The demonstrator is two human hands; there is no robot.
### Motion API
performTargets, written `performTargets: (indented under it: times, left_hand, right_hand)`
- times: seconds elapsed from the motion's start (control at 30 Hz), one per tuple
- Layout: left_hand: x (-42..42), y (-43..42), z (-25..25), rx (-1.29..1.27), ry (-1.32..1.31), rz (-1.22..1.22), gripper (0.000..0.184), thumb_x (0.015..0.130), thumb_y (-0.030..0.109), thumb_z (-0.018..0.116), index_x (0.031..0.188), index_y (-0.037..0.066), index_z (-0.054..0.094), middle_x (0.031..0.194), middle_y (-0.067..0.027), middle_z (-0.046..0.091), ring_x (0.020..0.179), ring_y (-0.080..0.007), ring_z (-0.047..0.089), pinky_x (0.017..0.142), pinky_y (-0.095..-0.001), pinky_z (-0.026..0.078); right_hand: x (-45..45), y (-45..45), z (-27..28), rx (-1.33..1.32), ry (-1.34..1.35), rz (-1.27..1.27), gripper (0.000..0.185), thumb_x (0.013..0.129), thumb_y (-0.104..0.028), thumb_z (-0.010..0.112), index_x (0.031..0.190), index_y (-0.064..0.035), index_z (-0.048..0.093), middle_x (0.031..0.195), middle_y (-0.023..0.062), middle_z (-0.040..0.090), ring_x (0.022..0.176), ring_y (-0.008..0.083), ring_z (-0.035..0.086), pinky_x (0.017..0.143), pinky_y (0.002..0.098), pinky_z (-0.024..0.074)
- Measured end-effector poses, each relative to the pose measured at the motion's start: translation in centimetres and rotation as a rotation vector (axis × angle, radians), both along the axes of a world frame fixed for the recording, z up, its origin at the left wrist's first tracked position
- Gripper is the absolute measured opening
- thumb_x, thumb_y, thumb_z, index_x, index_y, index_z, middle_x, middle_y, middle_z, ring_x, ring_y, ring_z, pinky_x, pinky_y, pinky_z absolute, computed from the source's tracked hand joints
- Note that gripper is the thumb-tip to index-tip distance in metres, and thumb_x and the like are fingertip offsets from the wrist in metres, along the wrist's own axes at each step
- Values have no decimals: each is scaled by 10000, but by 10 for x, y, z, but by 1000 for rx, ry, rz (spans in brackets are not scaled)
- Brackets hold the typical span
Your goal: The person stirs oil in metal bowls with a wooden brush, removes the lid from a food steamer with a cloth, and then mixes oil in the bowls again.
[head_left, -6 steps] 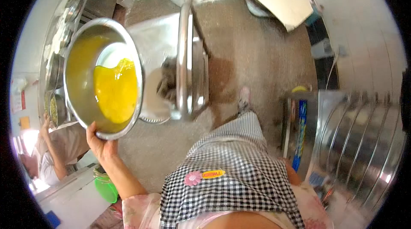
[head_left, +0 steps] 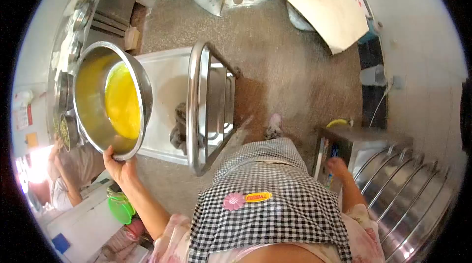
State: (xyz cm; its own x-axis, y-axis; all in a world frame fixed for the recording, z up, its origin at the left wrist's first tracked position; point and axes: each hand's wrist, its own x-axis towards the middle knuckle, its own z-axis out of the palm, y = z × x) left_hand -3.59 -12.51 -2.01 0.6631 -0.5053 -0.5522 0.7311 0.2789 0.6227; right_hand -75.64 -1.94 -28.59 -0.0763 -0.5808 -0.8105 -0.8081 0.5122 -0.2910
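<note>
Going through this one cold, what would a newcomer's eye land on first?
Probably the bright yellow liquid inside the large metal bowl at the left of the view, its rim gripped by the left hand. Next, the black-and-white checked apron at bottom centre, with a pink flower patch. Then the metal trolley to the bowl's right, a dark crumpled cloth lying on it.
</note>
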Motion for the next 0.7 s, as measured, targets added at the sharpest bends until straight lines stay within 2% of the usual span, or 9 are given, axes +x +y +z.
performTargets:
  times: [0.07,0.13,0.23,0.33,0.37,0.43,0.5,0.53,0.7]
  left_hand:
    - [-18,-34,7,39,-3,59,414,703,-14,593,1115,29,608,1142,-103,634,1109,-290,571,1034,-492,394]
    - [-33,-74,5,37,8,150,425,699,-14,582,1120,32,606,1167,-104,627,1132,-291,563,1042,-490,390]
    - [-61,-133,3,29,44,190,462,696,4,572,1157,15,564,1189,-127,605,1133,-305,557,1038,-508,398]
    - [-76,-191,-11,71,-83,148,461,696,13,557,1156,2,536,1152,-139,605,1103,-301,568,1038,-468,413]
    - [-74,-208,-21,54,-127,129,449,699,15,549,1147,0,533,1135,-139,608,1093,-294,572,1040,-449,417]
    - [-77,-247,-32,42,-130,140,418,702,16,538,1119,-5,538,1113,-141,613,1059,-292,589,1011,-434,445]
    - [-67,-278,-62,-38,-93,135,395,704,16,529,1098,-11,540,1094,-141,618,1028,-291,603,983,-426,469]
    - [-64,-291,-67,-68,-72,139,389,704,13,525,1092,-14,540,1088,-139,620,1017,-292,608,970,-426,478]
    - [-56,-367,-62,-114,-3,280,382,705,-13,504,1085,-26,537,1083,-134,624,1014,-291,612,963,-412,482]
  right_hand:
    - [-12,-99,6,-313,38,223,221,873,-162,535,914,35,627,865,186,653,834,319,629,768,400,480]
    - [-13,-215,28,-438,-35,95,229,877,-181,547,986,5,622,940,205,638,915,395,602,813,438,471]
    - [-14,-359,16,-588,-182,7,231,880,-178,553,1005,2,624,931,198,646,906,359,619,800,415,477]
    - [12,-456,8,-670,-313,123,194,901,-142,502,980,17,580,766,48,554,666,128,524,602,295,441]
    - [46,-473,51,-521,-224,174,229,896,-177,522,1003,13,587,821,102,591,750,182,570,690,334,466]
    - [59,-489,42,-743,-150,404,250,899,-192,533,1011,19,610,907,179,629,857,302,610,756,409,473]
    - [52,-499,36,-354,-89,370,251,885,-225,581,1007,-8,609,1004,236,623,955,377,592,803,445,470]
    - [44,-506,28,-279,41,590,252,885,-225,569,1020,-16,607,978,230,628,916,361,600,786,447,470]
    - [60,-598,-5,-29,47,548,243,899,-230,544,998,-20,618,934,217,625,874,318,600,765,424,473]
